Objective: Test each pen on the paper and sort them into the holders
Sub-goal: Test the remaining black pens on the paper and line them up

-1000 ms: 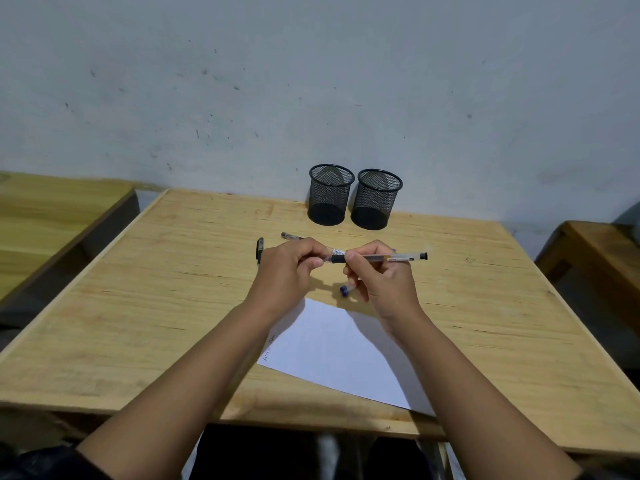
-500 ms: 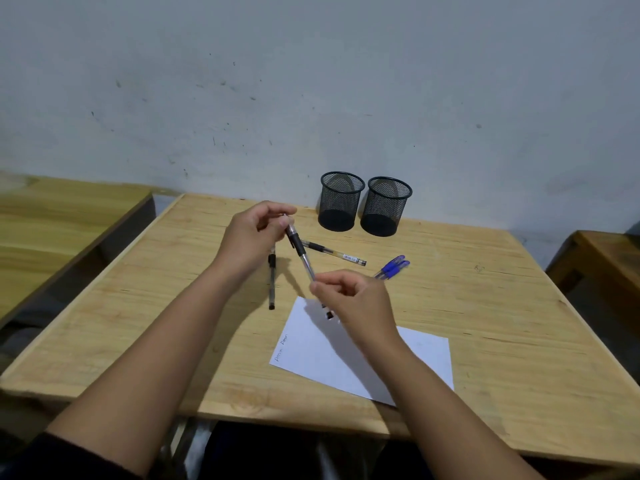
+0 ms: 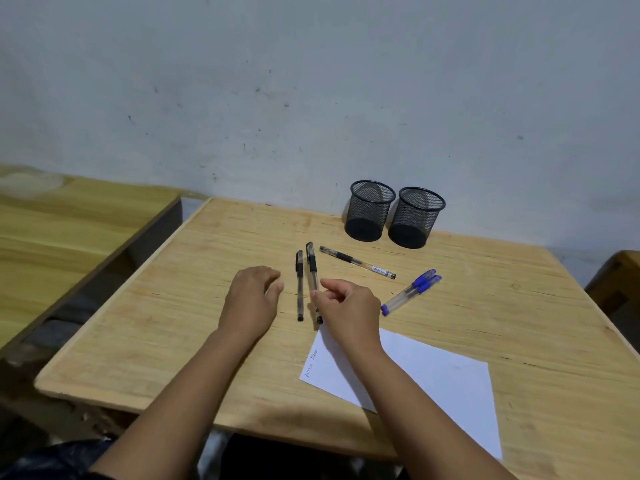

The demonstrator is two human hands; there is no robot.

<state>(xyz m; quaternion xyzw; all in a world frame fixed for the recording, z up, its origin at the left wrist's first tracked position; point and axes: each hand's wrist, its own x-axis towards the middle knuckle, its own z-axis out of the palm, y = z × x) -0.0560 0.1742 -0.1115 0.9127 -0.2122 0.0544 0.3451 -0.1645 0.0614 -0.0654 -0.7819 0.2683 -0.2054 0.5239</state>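
Note:
Two black pens lie side by side on the wooden table (image 3: 485, 306), one on the left (image 3: 300, 285) and one on the right (image 3: 312, 268). My right hand (image 3: 349, 310) pinches the right pen's barrel with thumb and forefinger as it rests on the table. My left hand (image 3: 251, 303) hovers just left of both pens, fingers loosely apart, holding nothing. A third black pen (image 3: 356, 262) lies slanted behind them. Two blue-capped pens (image 3: 412, 291) lie to the right. Two black mesh holders (image 3: 370, 211) (image 3: 415, 218) stand at the back by the wall. The white paper (image 3: 433, 382), with small writing at its left edge, lies under my right forearm.
A second wooden table (image 3: 69, 230) stands to the left across a gap. Another wooden piece (image 3: 620, 282) shows at the right edge. A grey wall rises right behind the holders.
The black pen that both hands held up in the air now lies on the table beside another black pen. My left hand has let go of it. My view has shifted left.

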